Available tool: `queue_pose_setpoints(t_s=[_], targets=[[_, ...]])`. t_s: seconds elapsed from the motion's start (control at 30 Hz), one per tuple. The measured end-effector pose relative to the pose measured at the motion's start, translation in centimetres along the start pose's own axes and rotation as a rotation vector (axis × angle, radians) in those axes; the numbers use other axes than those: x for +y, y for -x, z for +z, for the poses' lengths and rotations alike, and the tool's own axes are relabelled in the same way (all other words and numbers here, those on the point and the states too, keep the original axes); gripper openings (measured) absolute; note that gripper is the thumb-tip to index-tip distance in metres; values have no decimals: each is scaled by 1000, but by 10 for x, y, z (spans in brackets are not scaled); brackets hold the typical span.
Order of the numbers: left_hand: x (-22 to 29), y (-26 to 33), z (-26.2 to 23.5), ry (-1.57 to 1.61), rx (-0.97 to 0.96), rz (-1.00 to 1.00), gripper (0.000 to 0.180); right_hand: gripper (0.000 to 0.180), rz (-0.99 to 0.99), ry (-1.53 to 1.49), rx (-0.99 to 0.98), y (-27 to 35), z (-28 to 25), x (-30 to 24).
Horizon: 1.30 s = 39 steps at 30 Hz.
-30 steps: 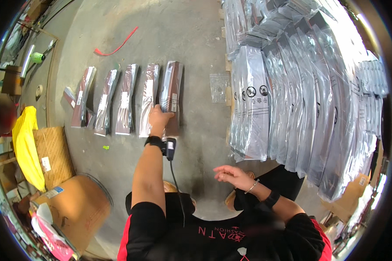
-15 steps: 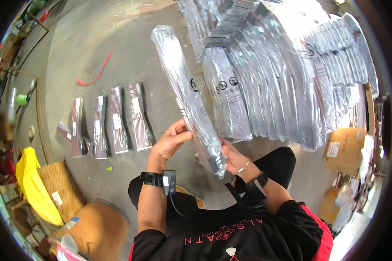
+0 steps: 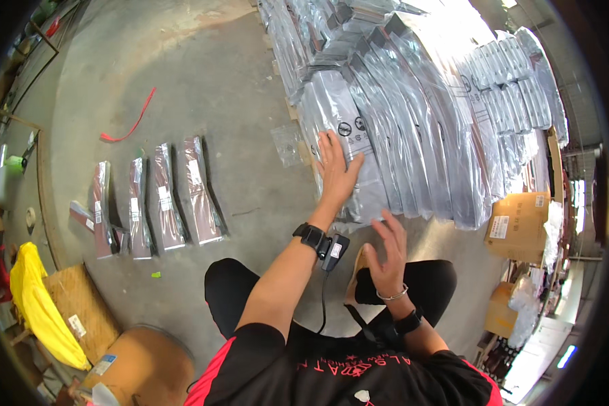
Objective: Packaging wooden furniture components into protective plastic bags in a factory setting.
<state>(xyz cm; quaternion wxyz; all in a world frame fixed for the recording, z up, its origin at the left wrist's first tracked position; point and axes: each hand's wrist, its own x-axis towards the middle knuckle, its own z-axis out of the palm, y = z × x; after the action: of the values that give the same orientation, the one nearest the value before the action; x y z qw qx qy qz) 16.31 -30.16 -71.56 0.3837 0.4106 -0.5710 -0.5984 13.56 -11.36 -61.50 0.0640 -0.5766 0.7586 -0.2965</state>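
Observation:
My left hand (image 3: 338, 172) lies with outstretched fingers on a long plastic-wrapped package (image 3: 336, 101), at the near left end of a big stack. Clear film with dark printed symbols covers this package. Just beyond its near end hovers my right hand (image 3: 388, 256), fingers apart and nothing in them; whether a fingertip touches the wrap I cannot tell. Many similar wrapped packages (image 3: 419, 128) stand packed side by side to the right and behind. A small piece of clear film (image 3: 288, 145) sticks out at the stack's left edge.
Several narrow brown strips in clear bags (image 3: 200, 196) lie on the floor to the left, near a red strap (image 3: 137, 122). Cardboard boxes stand at the right (image 3: 517, 220) and lower left (image 3: 142, 362), beside a yellow cloth (image 3: 37, 304). My knees flank the working spot.
The long wrapped package that both hands held up is now down at the stack's left end. My left hand has moved right onto it; my right hand has let go.

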Motion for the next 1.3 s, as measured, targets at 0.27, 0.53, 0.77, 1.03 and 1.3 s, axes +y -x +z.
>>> queue_pose_setpoints(t_s=[0.27, 0.53, 0.77, 1.03, 1.3], targets=[[-9, -3, -11, -164, 43, -66, 89, 20, 25, -262, -189, -16, 29, 10], [-126, 22, -193, -960, 560, -361, 103, 21, 28, -433, -512, -16, 47, 10], [-189, 67, -256, -1165, 512, -734, 126, 23, 30, -461, -706, -5, 69, 2], [-164, 51, -297, -13, 225, -661, 123, 32, 131, -447, -859, 4, 80, 3], [0, 80, -186, 996, -104, -431, 91, 90, 258, -870, -477, -42, 63, -39]])
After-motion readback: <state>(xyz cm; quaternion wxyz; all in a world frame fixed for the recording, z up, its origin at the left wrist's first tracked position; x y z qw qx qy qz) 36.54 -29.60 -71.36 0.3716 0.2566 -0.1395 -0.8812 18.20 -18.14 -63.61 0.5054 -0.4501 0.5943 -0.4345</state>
